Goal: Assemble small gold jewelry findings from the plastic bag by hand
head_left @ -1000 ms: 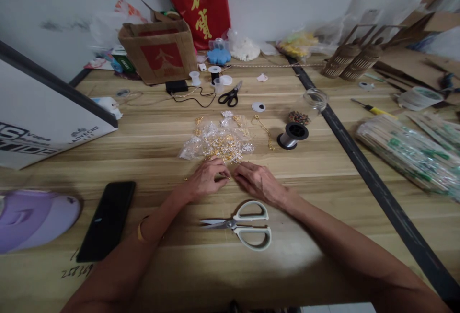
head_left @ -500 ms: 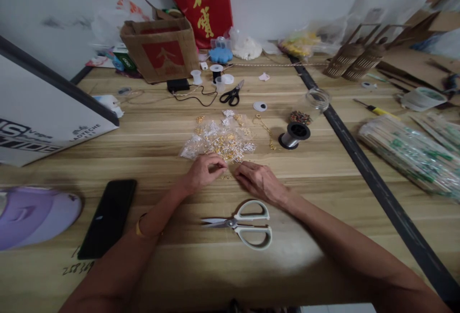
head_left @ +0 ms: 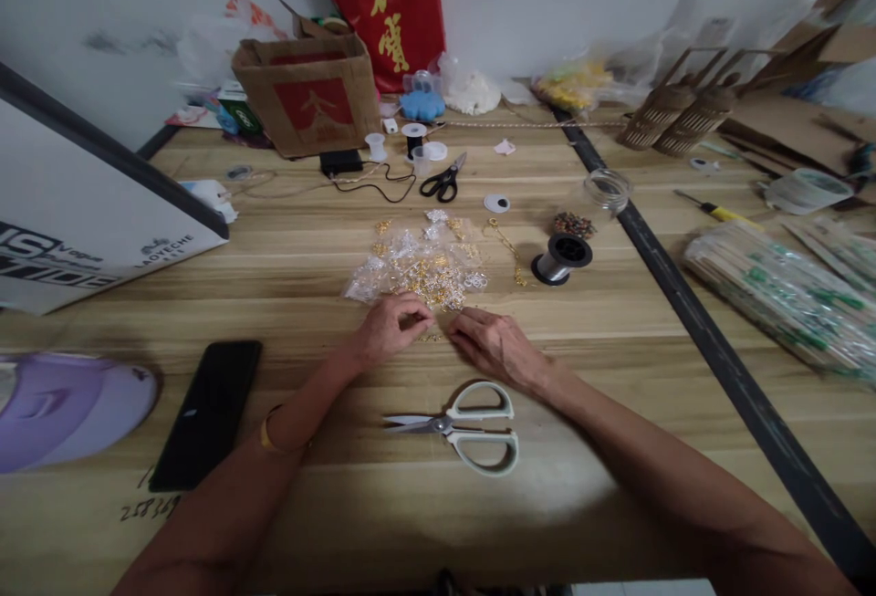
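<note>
My left hand (head_left: 393,327) is closed in a pinch at the near edge of a pile of small gold and silver beads (head_left: 434,277) lying on clear plastic bags. What its fingertips hold is too small to name. Just to the right, my right hand (head_left: 489,338) has its fingers curled together, close to the table; anything in them is hidden. A few tiny gold pieces (head_left: 431,338) lie between the hands. Scissors with pale handles (head_left: 448,425) rest nearer to me, blades pointing left. Beyond the right hand stand a wire spool (head_left: 562,258) and a thin gold chain (head_left: 513,254).
A black phone (head_left: 206,415) and a purple object (head_left: 75,409) lie on the left. Farther back are black-handled scissors (head_left: 443,181), a tipped jar with beads (head_left: 606,192) and a paper bag (head_left: 307,99). Wrapped sticks (head_left: 780,290) lie right of a dark strip (head_left: 691,299).
Both hands keep nearly the same place and pose. The whole view has shifted very slightly.
</note>
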A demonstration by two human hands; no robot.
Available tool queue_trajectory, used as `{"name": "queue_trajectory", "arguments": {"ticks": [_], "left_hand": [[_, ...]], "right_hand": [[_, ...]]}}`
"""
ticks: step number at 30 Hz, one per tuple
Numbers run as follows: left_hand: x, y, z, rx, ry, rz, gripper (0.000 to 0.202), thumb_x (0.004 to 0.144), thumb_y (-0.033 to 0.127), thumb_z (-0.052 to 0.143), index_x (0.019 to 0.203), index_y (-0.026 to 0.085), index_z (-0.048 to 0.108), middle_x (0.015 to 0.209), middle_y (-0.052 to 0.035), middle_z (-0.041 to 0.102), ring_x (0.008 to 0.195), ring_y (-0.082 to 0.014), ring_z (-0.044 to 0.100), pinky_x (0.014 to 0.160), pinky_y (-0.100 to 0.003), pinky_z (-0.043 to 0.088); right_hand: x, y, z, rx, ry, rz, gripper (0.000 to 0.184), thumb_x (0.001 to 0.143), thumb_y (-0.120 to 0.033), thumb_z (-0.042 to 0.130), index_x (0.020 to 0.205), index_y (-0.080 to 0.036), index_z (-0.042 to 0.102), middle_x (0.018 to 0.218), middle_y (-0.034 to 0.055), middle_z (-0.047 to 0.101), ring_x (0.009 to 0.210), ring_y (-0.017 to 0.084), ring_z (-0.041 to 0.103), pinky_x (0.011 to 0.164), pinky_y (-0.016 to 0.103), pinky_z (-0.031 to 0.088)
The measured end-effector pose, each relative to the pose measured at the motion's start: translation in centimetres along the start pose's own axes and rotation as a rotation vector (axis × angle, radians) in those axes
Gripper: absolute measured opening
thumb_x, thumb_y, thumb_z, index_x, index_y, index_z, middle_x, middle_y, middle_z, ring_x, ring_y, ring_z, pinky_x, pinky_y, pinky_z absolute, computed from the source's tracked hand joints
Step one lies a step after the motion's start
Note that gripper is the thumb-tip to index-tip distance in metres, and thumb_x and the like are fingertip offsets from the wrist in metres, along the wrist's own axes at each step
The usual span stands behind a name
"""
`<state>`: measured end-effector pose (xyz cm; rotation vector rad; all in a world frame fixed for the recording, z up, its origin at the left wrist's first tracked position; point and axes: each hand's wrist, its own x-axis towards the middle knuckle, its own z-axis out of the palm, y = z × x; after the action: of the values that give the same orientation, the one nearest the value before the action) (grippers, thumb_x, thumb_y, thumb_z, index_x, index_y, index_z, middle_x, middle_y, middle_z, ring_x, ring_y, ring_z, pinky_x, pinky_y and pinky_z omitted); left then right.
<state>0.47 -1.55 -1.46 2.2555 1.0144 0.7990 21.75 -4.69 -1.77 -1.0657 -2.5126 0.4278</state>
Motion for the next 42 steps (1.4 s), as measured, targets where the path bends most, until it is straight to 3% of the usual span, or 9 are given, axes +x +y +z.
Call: {"name": "queue_trajectory", "arguments": {"ticks": [20,30,42], "left_hand": [[-0.5,0.4,0.8,0.206,-0.188,0.065,0.006,0.079,0.020,0.062,0.080,0.016,0.067,0.078,-0.0041,0.061,0.081,-0.0172,0.054,0.080,-0.031,0.043],[-0.5,1.7,1.0,0.279,-0.204,0.064,0.009,0.083,0.017,0.056,0.077,0.017,0.063,0.079,-0.0041,0.059,0.084,-0.0183,0.053,0.081,-0.032,0.042],[-0.6,1.0,1.5,0.256,-0.143,0.066,0.006,0.078,0.012,0.056,0.075,0.016,0.060,0.080,-0.0047,0.058,0.083,-0.0178,0.053,0.079,-0.031,0.042]], "right_hand": [[0.0,0.0,-0.1,-0.020,-0.003,0.010,0.017,0.095,-0.020,0.042,0.087,-0.015,0.057,0.081,0.0049,0.059,0.074,0.013,0.054,0.065,0.023,0.037],[0.0,-0.1,-0.1,-0.001,0.008,0.004,0.017,0.095,-0.020,0.042,0.087,-0.016,0.056,0.080,0.0053,0.058,0.073,0.014,0.054,0.064,0.024,0.037],[0.0,-0.1,-0.2,-0.005,0.010,0.002,0.015,0.094,-0.019,0.043,0.085,-0.015,0.055,0.079,0.0046,0.057,0.072,0.013,0.053,0.064,0.023,0.037]]}}
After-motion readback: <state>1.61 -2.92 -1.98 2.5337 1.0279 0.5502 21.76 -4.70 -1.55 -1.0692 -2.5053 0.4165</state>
